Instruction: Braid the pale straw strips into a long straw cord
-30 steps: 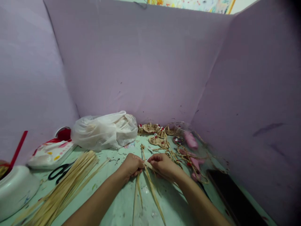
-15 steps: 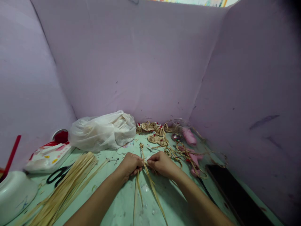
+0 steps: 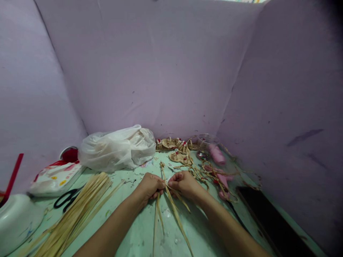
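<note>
My left hand [image 3: 149, 187] and my right hand [image 3: 183, 183] meet over the green table [image 3: 134, 235], fingers pinched together on a straw braid [image 3: 162, 170] that runs away from me. Loose straw strips [image 3: 174, 210] trail from the pinch back toward me across the tabletop. Both hands are closed on the straw where braid and loose ends join.
A bundle of straw strips [image 3: 72, 214] lies at left beside black scissors [image 3: 65, 198], a white bowl [image 3: 16, 219] and a printed packet [image 3: 55, 177]. A white plastic bag [image 3: 118, 147] sits behind. Woven straw pieces [image 3: 179, 150], pink objects [image 3: 217, 155] and a dark tray [image 3: 270, 221] lie at right. Purple panels wall the table.
My right hand has drawn in closer to my left at the braid, and a straw strip it held now lies down toward me. The view has tilted slightly downward.
</note>
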`<state>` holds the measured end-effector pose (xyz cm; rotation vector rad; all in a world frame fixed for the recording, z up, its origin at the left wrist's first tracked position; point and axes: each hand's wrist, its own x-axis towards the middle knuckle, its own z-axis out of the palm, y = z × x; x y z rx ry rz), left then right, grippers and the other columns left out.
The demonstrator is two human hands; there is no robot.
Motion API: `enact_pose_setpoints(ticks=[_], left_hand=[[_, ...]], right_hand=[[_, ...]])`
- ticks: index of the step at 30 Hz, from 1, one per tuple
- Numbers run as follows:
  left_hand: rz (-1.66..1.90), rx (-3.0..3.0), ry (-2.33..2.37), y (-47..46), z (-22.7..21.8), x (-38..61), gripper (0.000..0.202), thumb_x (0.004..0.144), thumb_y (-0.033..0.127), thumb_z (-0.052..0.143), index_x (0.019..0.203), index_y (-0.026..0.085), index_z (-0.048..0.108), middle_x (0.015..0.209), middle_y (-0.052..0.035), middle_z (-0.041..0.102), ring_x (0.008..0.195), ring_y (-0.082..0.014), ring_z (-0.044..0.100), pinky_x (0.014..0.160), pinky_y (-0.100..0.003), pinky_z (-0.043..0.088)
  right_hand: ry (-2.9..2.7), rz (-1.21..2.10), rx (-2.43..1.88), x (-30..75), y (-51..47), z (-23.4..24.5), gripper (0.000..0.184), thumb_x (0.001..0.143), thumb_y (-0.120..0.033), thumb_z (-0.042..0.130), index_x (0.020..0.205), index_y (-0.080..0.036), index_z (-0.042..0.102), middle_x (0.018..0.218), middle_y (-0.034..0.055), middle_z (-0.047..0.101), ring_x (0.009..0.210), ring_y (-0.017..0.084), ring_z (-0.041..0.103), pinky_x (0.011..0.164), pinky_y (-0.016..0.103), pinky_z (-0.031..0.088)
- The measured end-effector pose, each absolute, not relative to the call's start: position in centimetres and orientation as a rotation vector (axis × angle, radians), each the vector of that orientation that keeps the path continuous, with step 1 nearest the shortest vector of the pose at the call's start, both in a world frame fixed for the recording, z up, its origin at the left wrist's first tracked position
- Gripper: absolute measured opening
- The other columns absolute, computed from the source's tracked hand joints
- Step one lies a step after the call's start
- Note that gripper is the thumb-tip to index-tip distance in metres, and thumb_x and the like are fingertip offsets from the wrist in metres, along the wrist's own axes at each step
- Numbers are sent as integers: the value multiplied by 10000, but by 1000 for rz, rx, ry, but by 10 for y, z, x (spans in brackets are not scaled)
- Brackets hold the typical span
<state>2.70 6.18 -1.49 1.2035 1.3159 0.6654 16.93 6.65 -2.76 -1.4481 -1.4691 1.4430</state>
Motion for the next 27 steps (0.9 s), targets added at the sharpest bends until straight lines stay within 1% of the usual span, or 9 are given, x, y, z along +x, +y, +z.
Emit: enact_pose_setpoints(ticks=[2, 5, 8, 12, 16, 20, 23, 27], left_hand=[[661, 1205, 1321, 62, -15, 27, 110, 538, 204, 504, 526, 106, 552, 372, 22, 459, 257, -29, 274, 303, -183, 134], [663, 1206, 1330, 62, -16, 27, 117, 543, 207, 504, 534, 105, 561, 377, 21, 463, 261, -29, 275, 306, -182, 138], [666, 1214, 1324, 63, -17, 26, 126, 547, 216, 510, 550, 105, 570, 384, 22, 468, 266, -30, 280, 308, -181, 143], [661, 1234, 1320, 63, -17, 26, 122, 547, 216, 508, 522, 107, 558, 378, 19, 465, 268, -30, 282, 310, -180, 144], [652, 1240, 1325, 61, -13, 27, 114, 556, 205, 502, 511, 109, 545, 372, 21, 457, 267, -30, 276, 312, -181, 146], [600, 1286, 1348, 59, -9, 29, 131, 581, 198, 491, 484, 119, 529, 367, 23, 444, 273, -37, 283, 317, -183, 162], [557, 1390, 1385, 61, -10, 30, 150, 582, 156, 468, 440, 129, 507, 345, 26, 420, 275, -46, 296, 325, -188, 180], [552, 1564, 1469, 66, -17, 29, 163, 539, 86, 440, 390, 133, 487, 307, 41, 362, 299, -49, 287, 348, -191, 182]], right_hand=[[-1427, 1479, -1439, 167, 66, -28, 70, 615, -168, 524, 553, -135, 532, 407, -30, 528, 355, 77, 459, 387, 178, 345], [-1435, 1429, -1480, 165, 65, -27, 76, 613, -156, 532, 541, -132, 536, 376, -37, 501, 337, 69, 429, 371, 173, 310], [-1454, 1380, -1527, 165, 63, -24, 80, 609, -145, 553, 536, -117, 563, 365, -47, 476, 332, 45, 362, 371, 169, 265], [-1470, 1413, -1522, 166, 62, -22, 77, 600, -161, 577, 552, -103, 592, 355, -62, 429, 339, 29, 292, 370, 168, 228], [-1455, 1393, -1550, 164, 62, -27, 63, 583, -151, 556, 529, -119, 564, 364, -48, 459, 333, 42, 332, 365, 171, 255], [-1444, 1372, -1600, 160, 65, -31, 71, 556, -139, 517, 486, -142, 524, 350, -44, 442, 329, 58, 364, 360, 178, 269], [-1487, 1309, -1649, 160, 69, -34, 63, 538, -125, 511, 481, -147, 525, 346, -43, 431, 337, 63, 374, 367, 179, 274], [-1565, 1223, -1726, 159, 73, -34, 62, 530, -110, 531, 476, -140, 541, 348, -29, 459, 364, 67, 401, 385, 177, 282]])
